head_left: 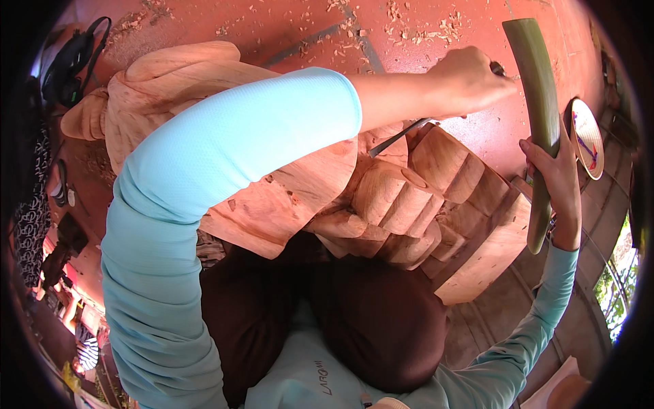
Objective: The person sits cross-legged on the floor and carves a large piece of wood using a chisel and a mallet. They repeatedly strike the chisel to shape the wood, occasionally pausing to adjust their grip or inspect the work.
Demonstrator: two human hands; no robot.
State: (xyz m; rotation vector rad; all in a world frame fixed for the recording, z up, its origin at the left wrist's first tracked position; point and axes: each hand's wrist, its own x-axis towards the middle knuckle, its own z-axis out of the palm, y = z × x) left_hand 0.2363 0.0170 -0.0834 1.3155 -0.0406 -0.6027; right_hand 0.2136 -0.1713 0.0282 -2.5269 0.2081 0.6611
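My left hand [470,82] is closed around a chisel, its arm reaching across in front of me. The chisel's metal blade [395,140] slants down and left from the fist toward the carved wood, and the dark end of its handle shows beyond the fingers. Whether the tip touches the wood, I cannot tell. On the right, my right hand [555,167] grips a long, greenish wooden club [535,75] near its narrower lower part. The thick end points up, apart from the chisel. A large reddish-brown wood carving [272,204] with rounded, faceted blocks lies before my knees, partly hidden by my left arm.
Wood shavings [436,27] are scattered over the red floor [286,27]. A black bag [71,65] lies at the far left, with patterned cloth [30,211] nearer. A round, pale hat-like object [587,136] stands right of the club. Grey paving [477,334] borders the right side.
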